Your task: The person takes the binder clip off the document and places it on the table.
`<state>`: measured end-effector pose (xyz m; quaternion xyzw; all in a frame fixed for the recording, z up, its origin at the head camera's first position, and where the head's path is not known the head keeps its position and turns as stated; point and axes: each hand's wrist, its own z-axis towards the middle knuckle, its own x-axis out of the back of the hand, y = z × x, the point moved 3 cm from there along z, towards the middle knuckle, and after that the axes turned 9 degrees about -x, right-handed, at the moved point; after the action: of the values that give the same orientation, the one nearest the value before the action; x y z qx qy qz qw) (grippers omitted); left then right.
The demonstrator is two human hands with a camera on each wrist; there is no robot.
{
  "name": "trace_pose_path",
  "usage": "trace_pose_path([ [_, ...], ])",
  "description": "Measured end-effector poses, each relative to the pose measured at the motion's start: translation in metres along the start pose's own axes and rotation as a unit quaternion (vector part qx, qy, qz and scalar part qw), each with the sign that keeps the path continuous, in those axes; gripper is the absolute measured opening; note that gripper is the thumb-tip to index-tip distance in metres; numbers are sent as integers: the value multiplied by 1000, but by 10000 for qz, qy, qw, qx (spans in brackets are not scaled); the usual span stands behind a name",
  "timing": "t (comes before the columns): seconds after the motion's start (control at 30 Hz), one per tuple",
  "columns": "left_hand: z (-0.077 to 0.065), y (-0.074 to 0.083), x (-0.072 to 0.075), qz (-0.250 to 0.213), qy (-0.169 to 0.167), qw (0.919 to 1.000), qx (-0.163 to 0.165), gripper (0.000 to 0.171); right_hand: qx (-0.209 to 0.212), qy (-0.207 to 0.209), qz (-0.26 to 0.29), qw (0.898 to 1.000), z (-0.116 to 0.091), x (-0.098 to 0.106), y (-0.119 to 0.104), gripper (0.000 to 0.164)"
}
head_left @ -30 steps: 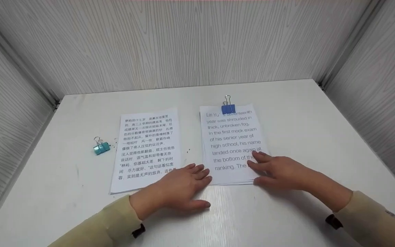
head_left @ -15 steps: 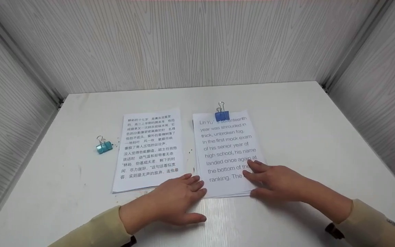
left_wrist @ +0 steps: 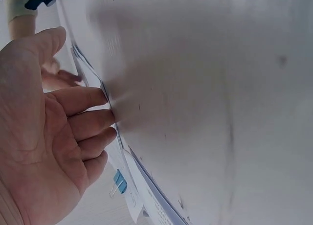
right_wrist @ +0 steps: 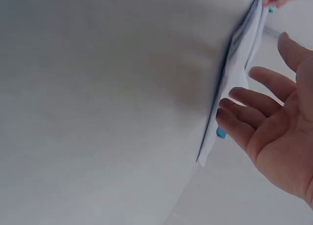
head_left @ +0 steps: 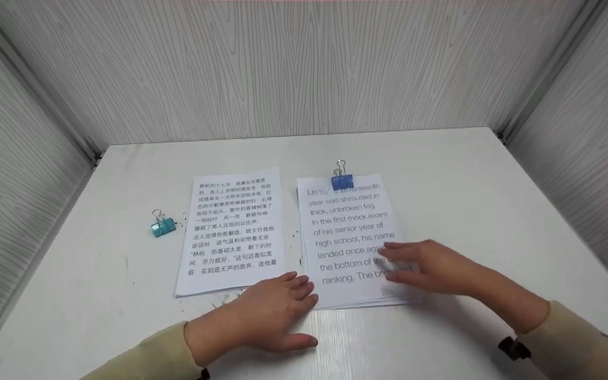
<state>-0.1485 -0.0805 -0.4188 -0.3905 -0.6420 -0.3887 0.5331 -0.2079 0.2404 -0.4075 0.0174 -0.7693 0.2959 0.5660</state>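
A stack of paper printed in English (head_left: 346,229) lies on the table with a blue binder clip (head_left: 342,182) gripping its top edge. The left hand (head_left: 272,311) lies by that stack's lower left corner, fingers extended. In the left wrist view, the fingertips of the left hand (left_wrist: 58,122) meet the paper's edge. Over the stack's lower right part hovers the right hand (head_left: 436,269), fingers spread and slightly bent, holding nothing. The right wrist view shows the right hand (right_wrist: 274,112) apart from the paper.
Left of the clipped stack lies a second stack, printed in Chinese (head_left: 235,227), with no clip on it. A teal binder clip (head_left: 163,227) sits beside it. Small dark specks dot the table (head_left: 124,316). Patterned panels (head_left: 293,68) close the back and sides.
The clipped stack has slid towards the person and a little left, with both hands at its lower end. The right hand has since lifted off its lower right corner, which now shows.
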Motion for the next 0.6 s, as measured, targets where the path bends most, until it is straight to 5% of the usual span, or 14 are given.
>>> trace_pose_path([
  [0.27, 0, 0, -1, -18, 10, 10000, 52, 79, -995, 1188, 894, 9839, 53, 52, 35, 63],
  [0.6, 0, 1, -1, 57, 33, 10000, 70, 79, -1721, 1063, 1677, 9649, 119, 67, 77, 78],
])
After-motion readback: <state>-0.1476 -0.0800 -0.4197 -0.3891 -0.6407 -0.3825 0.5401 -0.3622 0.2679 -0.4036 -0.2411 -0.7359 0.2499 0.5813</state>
